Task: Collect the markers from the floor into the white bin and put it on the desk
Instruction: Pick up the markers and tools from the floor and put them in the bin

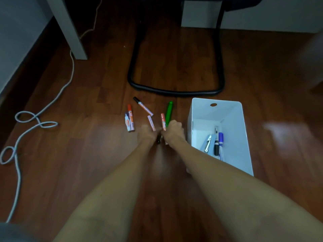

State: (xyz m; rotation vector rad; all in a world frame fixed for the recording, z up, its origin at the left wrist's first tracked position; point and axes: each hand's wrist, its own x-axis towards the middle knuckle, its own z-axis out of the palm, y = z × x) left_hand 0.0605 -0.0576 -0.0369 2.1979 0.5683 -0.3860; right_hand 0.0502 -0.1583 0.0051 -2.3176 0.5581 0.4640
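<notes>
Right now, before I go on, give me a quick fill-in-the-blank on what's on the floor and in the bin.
1. The white bin stands on the floor to the ____ of both hands.
2. The marker lying nearest the bin has a ____ body.
3. The blue-capped marker lies ____ the bin.
4. The white cable trails across the floor on the ____ side of the view.

Missing words: right; green; inside; left

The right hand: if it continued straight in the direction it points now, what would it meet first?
Probably the green marker: the right hand points away from the person, and its knuckles already sit at that marker's near end. Contact is unclear.
</notes>
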